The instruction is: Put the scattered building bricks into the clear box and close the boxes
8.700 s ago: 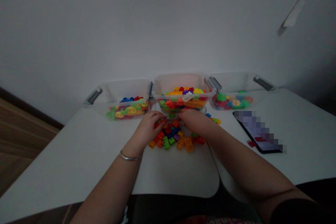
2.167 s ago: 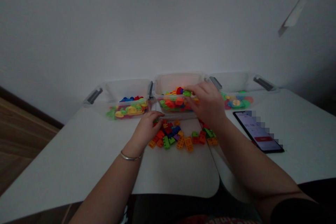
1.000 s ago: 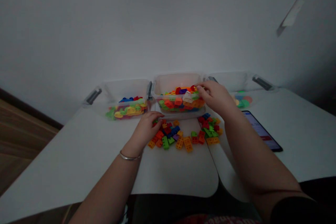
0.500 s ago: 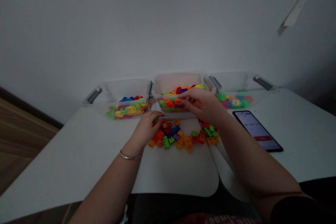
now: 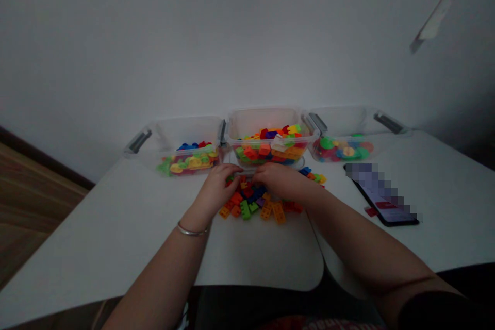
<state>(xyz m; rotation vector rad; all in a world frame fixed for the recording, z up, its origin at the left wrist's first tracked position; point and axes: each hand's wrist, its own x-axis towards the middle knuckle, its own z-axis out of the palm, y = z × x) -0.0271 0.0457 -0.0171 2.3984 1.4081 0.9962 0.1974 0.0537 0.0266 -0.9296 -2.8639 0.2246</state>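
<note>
A pile of small coloured bricks (image 5: 255, 203) lies on the white table (image 5: 116, 227) in front of three clear plastic bins. My left hand (image 5: 216, 185), with a bracelet on the wrist, rests curled on the pile's left side. My right hand (image 5: 280, 180) lies over the pile's right part, fingers bent down onto the bricks. What either hand grips is hidden under the fingers. The middle bin (image 5: 270, 118) just behind my hands is heaped with bricks.
The left bin (image 5: 174, 131) holds green, yellow and blue pieces; the right bin (image 5: 348, 116) holds round coloured discs. A phone (image 5: 381, 193) lies on the table to the right. A few loose bricks (image 5: 315, 176) sit right of my right hand. A wall is close behind the bins.
My right hand came back from the middle bin down onto the brick pile. My left hand stayed on the pile's left side.
</note>
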